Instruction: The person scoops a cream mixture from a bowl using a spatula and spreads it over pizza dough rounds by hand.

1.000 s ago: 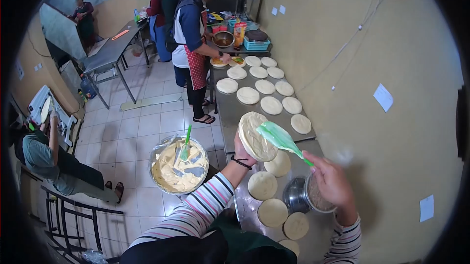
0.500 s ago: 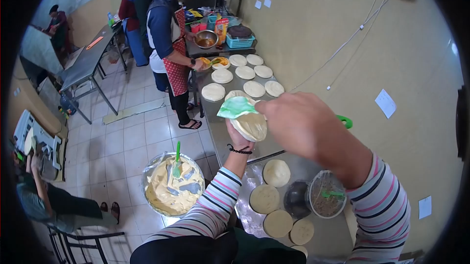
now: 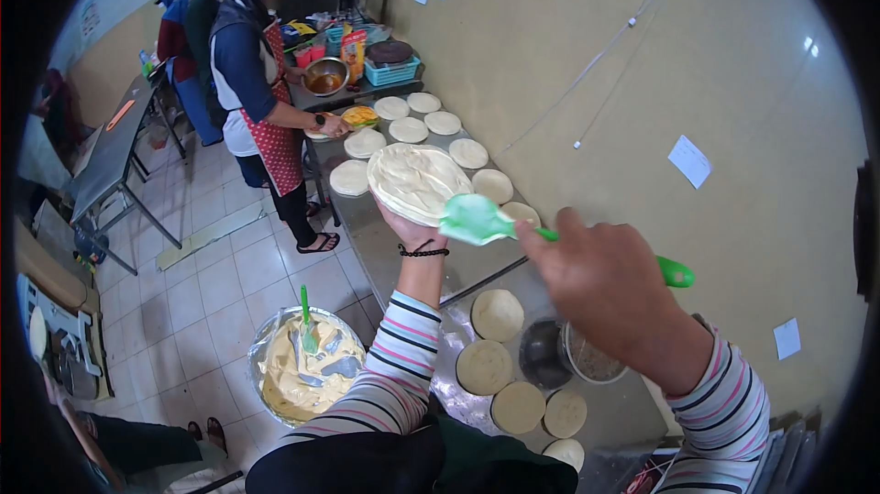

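Cake layer [image 3: 417, 181], round, creamy, ridged

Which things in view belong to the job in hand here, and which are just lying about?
Part of the work, as it appears:
green spatula in the right hand
cream-topped round on the left hand
bowl of pale cream
bare rounds on the near table

Seemingly just about:
paper sheet
white cord
orange object on the far table

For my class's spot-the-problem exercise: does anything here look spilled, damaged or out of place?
Nothing stands out. The cream-coated round on the left hand looks whole, the right hand grips its green spatula, and the cream sits inside its bowl.
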`<control>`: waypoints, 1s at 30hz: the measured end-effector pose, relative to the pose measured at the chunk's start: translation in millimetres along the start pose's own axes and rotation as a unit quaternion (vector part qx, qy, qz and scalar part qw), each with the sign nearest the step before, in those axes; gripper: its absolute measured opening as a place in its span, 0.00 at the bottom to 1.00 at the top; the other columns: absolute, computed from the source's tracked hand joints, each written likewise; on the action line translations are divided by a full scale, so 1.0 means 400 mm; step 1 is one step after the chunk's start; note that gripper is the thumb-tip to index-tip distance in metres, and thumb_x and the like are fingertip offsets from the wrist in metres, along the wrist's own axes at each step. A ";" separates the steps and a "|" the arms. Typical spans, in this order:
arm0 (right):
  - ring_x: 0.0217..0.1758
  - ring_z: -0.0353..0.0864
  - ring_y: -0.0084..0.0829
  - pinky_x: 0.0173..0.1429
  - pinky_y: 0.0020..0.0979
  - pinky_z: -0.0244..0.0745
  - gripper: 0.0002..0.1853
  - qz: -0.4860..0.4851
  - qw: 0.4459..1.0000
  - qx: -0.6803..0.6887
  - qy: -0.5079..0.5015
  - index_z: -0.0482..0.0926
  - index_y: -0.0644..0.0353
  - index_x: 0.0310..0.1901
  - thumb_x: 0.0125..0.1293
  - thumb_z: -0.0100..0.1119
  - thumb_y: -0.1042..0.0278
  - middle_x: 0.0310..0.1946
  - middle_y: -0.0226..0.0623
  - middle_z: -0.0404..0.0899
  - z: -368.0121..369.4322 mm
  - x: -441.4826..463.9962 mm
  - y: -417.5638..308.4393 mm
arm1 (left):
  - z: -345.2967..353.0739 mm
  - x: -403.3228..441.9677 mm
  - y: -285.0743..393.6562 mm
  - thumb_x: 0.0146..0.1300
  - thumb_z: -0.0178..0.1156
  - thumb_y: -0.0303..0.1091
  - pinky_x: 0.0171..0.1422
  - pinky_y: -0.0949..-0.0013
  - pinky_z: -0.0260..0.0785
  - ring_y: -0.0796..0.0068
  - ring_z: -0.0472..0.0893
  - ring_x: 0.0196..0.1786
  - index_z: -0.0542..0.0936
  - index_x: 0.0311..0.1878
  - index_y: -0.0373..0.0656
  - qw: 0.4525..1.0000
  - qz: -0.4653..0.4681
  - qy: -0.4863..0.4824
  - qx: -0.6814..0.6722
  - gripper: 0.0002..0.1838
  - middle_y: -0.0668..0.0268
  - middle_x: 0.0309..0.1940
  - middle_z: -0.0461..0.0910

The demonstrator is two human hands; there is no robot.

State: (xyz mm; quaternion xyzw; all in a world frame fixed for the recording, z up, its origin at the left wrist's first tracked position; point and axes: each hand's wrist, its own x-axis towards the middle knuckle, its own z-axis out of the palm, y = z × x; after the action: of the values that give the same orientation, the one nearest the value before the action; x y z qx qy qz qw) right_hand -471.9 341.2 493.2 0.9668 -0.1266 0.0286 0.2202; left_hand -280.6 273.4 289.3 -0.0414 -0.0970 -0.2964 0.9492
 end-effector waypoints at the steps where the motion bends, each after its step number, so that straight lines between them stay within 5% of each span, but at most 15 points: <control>1: 0.22 0.75 0.35 0.25 0.33 0.69 0.19 0.046 0.997 -0.043 -0.043 0.73 0.60 0.47 0.51 0.49 0.74 0.24 0.38 0.69 0.006 -0.016 0.014 | 0.010 -0.007 0.000 0.62 0.39 0.58 0.62 0.57 0.58 0.59 0.68 0.57 0.64 0.59 0.46 0.998 -0.049 0.011 -0.032 0.30 0.61 0.56 0.67; 6: 0.21 0.74 0.35 0.25 0.33 0.69 0.18 0.202 0.976 -0.038 -0.068 0.74 0.51 0.48 0.53 0.50 0.72 0.24 0.37 0.69 0.026 -0.065 0.087 | 0.061 -0.060 -0.023 0.61 0.39 0.54 0.65 0.53 0.55 0.58 0.65 0.60 0.65 0.59 0.45 0.982 -0.172 0.049 -0.052 0.28 0.59 0.57 0.67; 8: 0.25 0.76 0.35 0.25 0.34 0.70 0.20 0.152 0.979 0.121 0.065 0.72 0.49 0.51 0.53 0.51 0.72 0.25 0.37 0.72 0.090 -0.075 0.089 | 0.042 -0.085 -0.050 0.62 0.39 0.53 0.64 0.51 0.55 0.57 0.66 0.60 0.65 0.59 0.45 0.974 -0.216 0.020 -0.066 0.28 0.59 0.58 0.66; 9: 0.25 0.76 0.35 0.25 0.34 0.70 0.20 0.155 0.978 0.122 0.070 0.72 0.49 0.51 0.53 0.51 0.72 0.25 0.37 0.72 0.105 -0.082 0.080 | -0.021 -0.088 -0.063 0.62 0.38 0.52 0.65 0.51 0.55 0.56 0.65 0.60 0.64 0.59 0.45 0.930 -0.269 -0.126 -0.217 0.28 0.59 0.59 0.65; 10: 0.25 0.76 0.35 0.25 0.35 0.70 0.19 0.139 0.977 0.148 0.057 0.72 0.48 0.50 0.54 0.50 0.72 0.24 0.37 0.72 0.119 -0.088 0.063 | -0.018 -0.096 -0.057 0.62 0.38 0.52 0.65 0.51 0.55 0.56 0.65 0.60 0.64 0.59 0.45 0.929 -0.272 -0.129 -0.214 0.28 0.59 0.59 0.65; 15: 0.25 0.76 0.36 0.24 0.36 0.69 0.16 0.158 0.977 0.143 -0.009 0.75 0.47 0.47 0.56 0.48 0.70 0.23 0.36 0.72 0.132 -0.186 0.106 | 0.023 -0.117 0.001 0.62 0.38 0.53 0.66 0.49 0.52 0.54 0.62 0.62 0.63 0.61 0.45 0.957 -0.261 -0.054 -0.113 0.29 0.58 0.60 0.63; 17: 0.23 0.75 0.34 0.24 0.35 0.68 0.15 0.249 0.965 0.086 0.006 0.77 0.46 0.46 0.57 0.50 0.70 0.21 0.35 0.71 0.135 -0.214 0.133 | 0.025 -0.125 0.021 0.61 0.40 0.53 0.66 0.51 0.53 0.55 0.64 0.61 0.64 0.60 0.44 0.967 -0.247 0.009 -0.060 0.29 0.57 0.59 0.65; 22: 0.18 0.70 0.33 0.22 0.34 0.64 0.17 0.123 0.959 0.205 0.152 0.77 0.45 0.46 0.53 0.54 0.71 0.19 0.34 0.68 0.221 -0.239 0.044 | 0.022 -0.192 0.032 0.62 0.39 0.53 0.66 0.49 0.52 0.55 0.64 0.61 0.64 0.60 0.45 0.968 -0.249 0.007 -0.035 0.29 0.58 0.59 0.64; 23: 0.19 0.70 0.34 0.22 0.34 0.64 0.16 0.125 0.955 0.215 0.159 0.78 0.46 0.45 0.53 0.55 0.71 0.19 0.34 0.68 0.247 -0.259 0.047 | 0.019 -0.213 0.050 0.62 0.39 0.53 0.66 0.49 0.52 0.55 0.64 0.61 0.64 0.60 0.45 0.974 -0.225 0.001 -0.028 0.29 0.58 0.59 0.64; 25: 0.19 0.70 0.34 0.21 0.33 0.63 0.16 0.112 0.952 0.227 0.169 0.78 0.46 0.44 0.53 0.56 0.71 0.19 0.34 0.67 0.275 -0.301 0.074 | 0.024 -0.274 0.077 0.62 0.38 0.54 0.66 0.48 0.51 0.55 0.64 0.61 0.64 0.61 0.45 0.924 -0.343 -0.032 -0.165 0.29 0.58 0.59 0.64; 27: 0.19 0.69 0.34 0.22 0.34 0.63 0.16 0.229 0.941 0.156 0.193 0.79 0.47 0.44 0.52 0.57 0.72 0.19 0.35 0.66 0.284 -0.348 0.087 | 0.007 -0.351 0.099 0.62 0.38 0.54 0.66 0.48 0.51 0.55 0.64 0.61 0.64 0.60 0.45 0.921 -0.350 -0.033 -0.168 0.29 0.58 0.60 0.64; 30: 0.19 0.69 0.35 0.23 0.34 0.63 0.17 0.143 0.939 0.270 0.157 0.78 0.47 0.45 0.51 0.57 0.73 0.20 0.36 0.67 0.266 -0.415 0.003 | -0.006 -0.445 0.115 0.62 0.38 0.54 0.65 0.47 0.51 0.54 0.64 0.61 0.65 0.60 0.45 0.913 -0.374 -0.031 -0.161 0.29 0.58 0.59 0.65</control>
State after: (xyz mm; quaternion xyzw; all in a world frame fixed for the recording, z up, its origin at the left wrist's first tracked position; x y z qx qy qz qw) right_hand -632.7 332.7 379.2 0.9449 -0.2145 0.2441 -0.0384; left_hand -397.4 409.8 248.7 -0.1637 -0.0856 -0.6403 0.7456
